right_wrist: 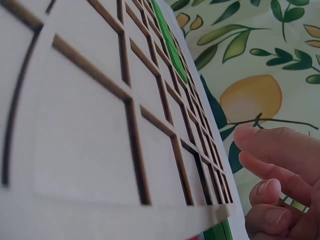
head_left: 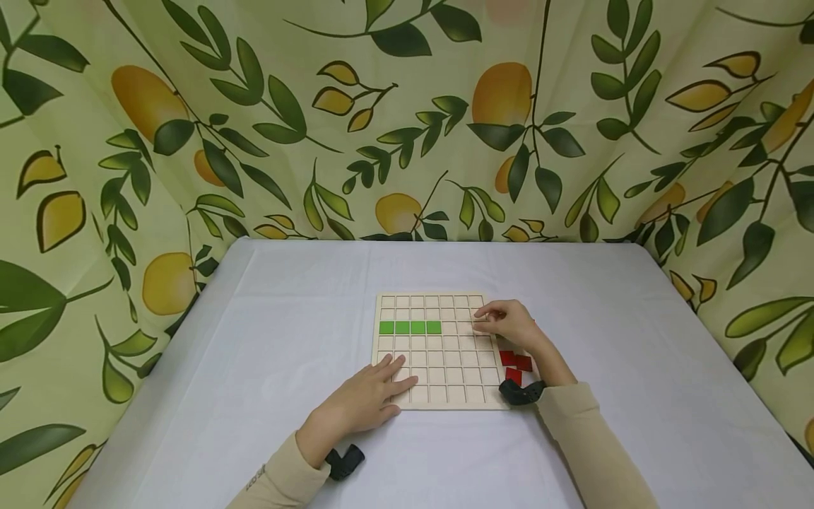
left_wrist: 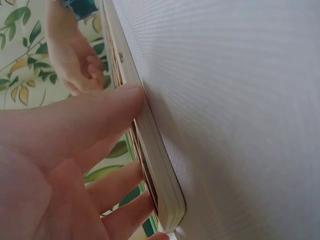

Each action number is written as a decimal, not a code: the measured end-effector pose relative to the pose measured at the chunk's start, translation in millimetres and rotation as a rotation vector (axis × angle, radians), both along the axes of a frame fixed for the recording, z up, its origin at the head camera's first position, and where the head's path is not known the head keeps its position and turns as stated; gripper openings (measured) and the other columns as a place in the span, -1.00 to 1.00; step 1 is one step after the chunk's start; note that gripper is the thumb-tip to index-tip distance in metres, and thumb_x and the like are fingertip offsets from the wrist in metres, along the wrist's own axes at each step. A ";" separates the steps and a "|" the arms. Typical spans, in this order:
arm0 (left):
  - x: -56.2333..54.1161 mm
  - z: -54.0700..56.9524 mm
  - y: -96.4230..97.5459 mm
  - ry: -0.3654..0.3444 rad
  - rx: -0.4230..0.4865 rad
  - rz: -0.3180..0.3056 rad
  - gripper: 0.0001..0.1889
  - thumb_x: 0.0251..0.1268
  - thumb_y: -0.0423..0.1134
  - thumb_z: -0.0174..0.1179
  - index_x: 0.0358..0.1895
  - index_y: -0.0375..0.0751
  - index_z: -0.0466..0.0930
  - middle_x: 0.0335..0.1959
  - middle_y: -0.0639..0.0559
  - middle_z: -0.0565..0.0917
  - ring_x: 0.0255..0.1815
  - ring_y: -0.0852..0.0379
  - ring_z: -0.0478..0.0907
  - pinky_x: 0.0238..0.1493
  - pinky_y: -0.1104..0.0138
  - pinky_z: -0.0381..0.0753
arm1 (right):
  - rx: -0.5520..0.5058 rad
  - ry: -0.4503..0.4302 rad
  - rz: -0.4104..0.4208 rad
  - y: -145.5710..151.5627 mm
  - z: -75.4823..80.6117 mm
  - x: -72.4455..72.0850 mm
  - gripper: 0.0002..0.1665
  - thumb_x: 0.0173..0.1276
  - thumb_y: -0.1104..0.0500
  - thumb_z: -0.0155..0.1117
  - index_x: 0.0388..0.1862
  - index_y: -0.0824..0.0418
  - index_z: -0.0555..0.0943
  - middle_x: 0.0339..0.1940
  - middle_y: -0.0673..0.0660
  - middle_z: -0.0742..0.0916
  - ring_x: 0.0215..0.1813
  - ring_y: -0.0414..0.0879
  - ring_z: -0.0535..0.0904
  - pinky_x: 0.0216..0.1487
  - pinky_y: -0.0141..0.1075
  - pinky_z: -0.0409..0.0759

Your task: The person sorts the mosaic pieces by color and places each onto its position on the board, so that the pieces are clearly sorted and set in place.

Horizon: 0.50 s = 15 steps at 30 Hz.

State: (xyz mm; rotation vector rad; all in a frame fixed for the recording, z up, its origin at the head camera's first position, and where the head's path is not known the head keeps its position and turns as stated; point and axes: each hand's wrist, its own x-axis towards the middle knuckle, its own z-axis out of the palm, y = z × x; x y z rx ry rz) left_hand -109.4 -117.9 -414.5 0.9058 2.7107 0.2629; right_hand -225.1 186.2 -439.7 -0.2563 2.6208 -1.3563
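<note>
A pale wooden grid board [head_left: 439, 406] lies on the table. Four green square tiles [head_left: 417, 327] fill neighbouring cells in its third row from the far side, starting at the left edge. My left hand [head_left: 365, 396] rests with spread fingers on the board's near left corner; its thumb [left_wrist: 110, 107] lies along the near edge. Over the right edge, level with the green row, is my right hand [head_left: 509, 324]. Its thumb and forefinger are apart with nothing visible between them, and the other fingers [right_wrist: 272, 192] curl loosely.
Several red square tiles [head_left: 514, 376] lie loose right of the board, partly beneath the right wrist. Green pieces [right_wrist: 220, 231] show past the board's edge in the right wrist view. White cloth covers the table [head_left: 254, 318]; a leaf-patterned curtain [head_left: 407, 141] hangs behind it.
</note>
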 end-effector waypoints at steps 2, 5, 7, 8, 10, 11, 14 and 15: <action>0.8 1.4 -0.1 -0.007 0.002 0.002 -0.47 0.37 -0.11 0.14 0.40 0.09 0.34 0.53 -0.14 0.21 0.56 -0.14 0.14 0.49 -0.03 0.31 | 0.006 0.011 -0.004 2.8 -0.3 -0.1 -0.67 0.18 0.20 0.42 -0.14 0.40 0.67 -0.60 -0.03 0.46 -0.49 -0.22 0.32 -0.51 -0.45 0.31; 1.0 1.7 0.0 -0.007 -0.003 0.003 -0.46 0.37 -0.11 0.13 0.41 0.10 0.34 0.53 -0.13 0.21 0.56 -0.13 0.14 0.49 -0.02 0.31 | 0.013 0.028 -0.011 7.2 0.2 -0.3 -0.67 0.18 0.21 0.42 -0.14 0.41 0.67 -0.59 -0.01 0.46 -0.48 -0.22 0.31 -0.50 -0.44 0.29; 0.7 1.4 0.2 -0.008 -0.001 0.005 -0.46 0.37 -0.11 0.14 0.40 0.10 0.34 0.53 -0.13 0.21 0.56 -0.14 0.14 0.49 -0.03 0.31 | 0.022 0.031 -0.023 9.7 0.7 -0.6 -0.67 0.18 0.20 0.42 -0.15 0.41 0.67 -0.59 -0.01 0.46 -0.48 -0.22 0.31 -0.49 -0.43 0.28; 0.6 1.1 0.2 -0.007 -0.003 0.005 -0.46 0.37 -0.11 0.14 0.40 0.11 0.34 0.53 -0.12 0.21 0.56 -0.13 0.15 0.49 -0.03 0.31 | 0.028 0.028 -0.030 11.1 0.9 -0.7 -0.67 0.18 0.20 0.42 -0.14 0.40 0.68 -0.60 -0.01 0.46 -0.48 -0.21 0.31 -0.48 -0.43 0.28; 0.3 0.6 0.4 -0.007 -0.006 0.006 -0.46 0.37 -0.10 0.13 0.40 0.11 0.34 0.54 -0.12 0.21 0.56 -0.13 0.15 0.49 -0.02 0.31 | 0.036 0.020 -0.045 13.3 1.0 -1.1 -0.66 0.17 0.19 0.43 -0.14 0.39 0.68 -0.60 -0.03 0.46 -0.47 -0.20 0.30 -0.49 -0.43 0.26; 0.5 0.9 0.4 -0.007 -0.006 0.007 -0.46 0.37 -0.10 0.13 0.40 0.11 0.34 0.54 -0.11 0.21 0.56 -0.13 0.14 0.49 -0.02 0.31 | 0.038 0.013 -0.056 14.3 0.9 -1.4 -0.66 0.17 0.19 0.43 -0.14 0.39 0.68 -0.61 -0.04 0.46 -0.47 -0.20 0.31 -0.49 -0.43 0.26; 0.6 0.3 0.4 -0.005 -0.009 0.007 -0.46 0.37 -0.10 0.13 0.41 0.11 0.34 0.54 -0.11 0.21 0.56 -0.12 0.15 0.49 -0.01 0.31 | 0.048 0.011 -0.063 17.4 -0.3 -2.7 -0.66 0.16 0.19 0.44 -0.14 0.38 0.68 -0.61 -0.05 0.46 -0.47 -0.20 0.30 -0.50 -0.44 0.24; 0.7 0.6 0.4 -0.005 -0.007 0.008 -0.46 0.37 -0.10 0.13 0.40 0.11 0.34 0.53 -0.11 0.21 0.56 -0.13 0.14 0.49 -0.01 0.31 | 0.053 0.013 -0.065 18.3 -0.6 -3.2 -0.66 0.16 0.19 0.44 -0.15 0.38 0.68 -0.61 -0.06 0.46 -0.47 -0.21 0.31 -0.51 -0.44 0.24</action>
